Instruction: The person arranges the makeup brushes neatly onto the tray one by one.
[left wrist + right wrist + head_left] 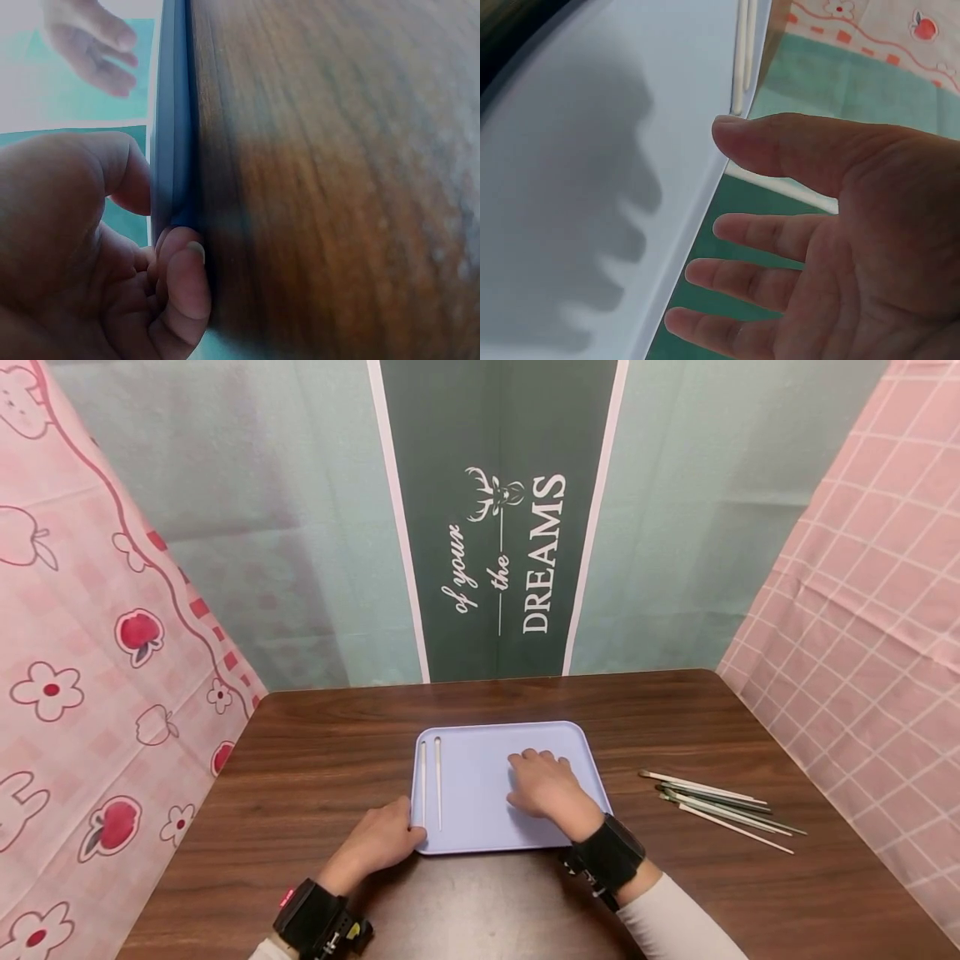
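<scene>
A pale lavender tray point(476, 789) lies on the wooden table. My left hand point(382, 837) grips its near left corner; in the left wrist view, the tray's rim point(171, 112) passes between thumb and curled fingers. Over the tray's right half hovers my right hand point(543, 783). Its fingers are spread and hold nothing, and the right wrist view shows its shadow falling on the tray. Two slender white sticks, tapered like paintbrush handles, lie side by side along the tray's left side: an outer stick point(423, 781) and an inner stick point(438, 777).
To the right of the tray, a loose bundle of similar white and green sticks point(720, 806), several with dark tips, lies on the table point(315, 752). Behind the table hangs a green cloth point(495, 652). Pink patterned cloths point(862, 652) close in both sides.
</scene>
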`<state>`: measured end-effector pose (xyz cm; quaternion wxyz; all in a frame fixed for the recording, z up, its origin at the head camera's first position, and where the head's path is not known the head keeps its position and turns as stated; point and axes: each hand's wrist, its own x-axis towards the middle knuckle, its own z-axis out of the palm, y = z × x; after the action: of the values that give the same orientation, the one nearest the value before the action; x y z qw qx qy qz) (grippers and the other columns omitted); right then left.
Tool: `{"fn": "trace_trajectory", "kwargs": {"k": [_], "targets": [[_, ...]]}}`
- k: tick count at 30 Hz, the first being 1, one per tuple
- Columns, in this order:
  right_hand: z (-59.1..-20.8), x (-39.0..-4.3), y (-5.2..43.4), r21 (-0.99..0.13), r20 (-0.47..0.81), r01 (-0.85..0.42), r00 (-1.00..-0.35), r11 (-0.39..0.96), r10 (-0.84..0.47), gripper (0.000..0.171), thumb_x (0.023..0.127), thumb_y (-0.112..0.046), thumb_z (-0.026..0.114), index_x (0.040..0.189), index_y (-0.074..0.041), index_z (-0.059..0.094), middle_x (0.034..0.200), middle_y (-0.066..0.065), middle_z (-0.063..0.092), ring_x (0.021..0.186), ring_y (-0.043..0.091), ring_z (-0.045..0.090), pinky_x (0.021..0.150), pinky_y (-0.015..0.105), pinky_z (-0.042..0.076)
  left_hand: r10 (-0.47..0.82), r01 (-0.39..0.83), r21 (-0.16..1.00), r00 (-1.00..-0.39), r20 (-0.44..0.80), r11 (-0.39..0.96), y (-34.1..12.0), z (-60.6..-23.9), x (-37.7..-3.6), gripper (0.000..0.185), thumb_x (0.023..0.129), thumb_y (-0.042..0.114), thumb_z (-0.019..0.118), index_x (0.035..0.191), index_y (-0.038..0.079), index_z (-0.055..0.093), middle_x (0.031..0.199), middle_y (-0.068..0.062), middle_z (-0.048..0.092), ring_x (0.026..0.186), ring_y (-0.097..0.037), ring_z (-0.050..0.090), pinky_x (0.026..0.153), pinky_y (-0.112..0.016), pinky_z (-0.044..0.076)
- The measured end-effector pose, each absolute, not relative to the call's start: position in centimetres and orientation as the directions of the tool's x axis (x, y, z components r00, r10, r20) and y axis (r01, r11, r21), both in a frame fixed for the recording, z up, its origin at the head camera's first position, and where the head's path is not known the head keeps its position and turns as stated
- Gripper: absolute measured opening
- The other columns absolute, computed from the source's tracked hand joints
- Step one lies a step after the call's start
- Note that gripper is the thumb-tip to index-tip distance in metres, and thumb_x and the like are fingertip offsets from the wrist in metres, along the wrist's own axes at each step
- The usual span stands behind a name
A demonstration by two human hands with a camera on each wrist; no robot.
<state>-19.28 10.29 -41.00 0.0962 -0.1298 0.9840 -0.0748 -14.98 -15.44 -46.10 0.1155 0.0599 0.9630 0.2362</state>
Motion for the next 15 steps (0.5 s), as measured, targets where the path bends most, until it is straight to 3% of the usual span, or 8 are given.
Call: {"fn": "trace_trajectory", "kwargs": {"k": [15], "targets": [[-40.7,-18.4,17.3,-0.198,-0.141,-0.191,-0.965,0.962,-0.220,0.059,0.087,-0.028,0.074,0.137,-0.001,0.058,0.137,0.024,0.056,0.126,0.047,0.052,0.099,0.064,0.041,0.177,0.091,0.433,-0.970,-0.164,0.897,-15.4,-46.4,-15.1,0.026,0.086,0.026,0.067,0.096,0.003,0.058,0.076,-0.003,0.052,0.067,-0.021,0.050,0.062,-0.037,0.043]]}}
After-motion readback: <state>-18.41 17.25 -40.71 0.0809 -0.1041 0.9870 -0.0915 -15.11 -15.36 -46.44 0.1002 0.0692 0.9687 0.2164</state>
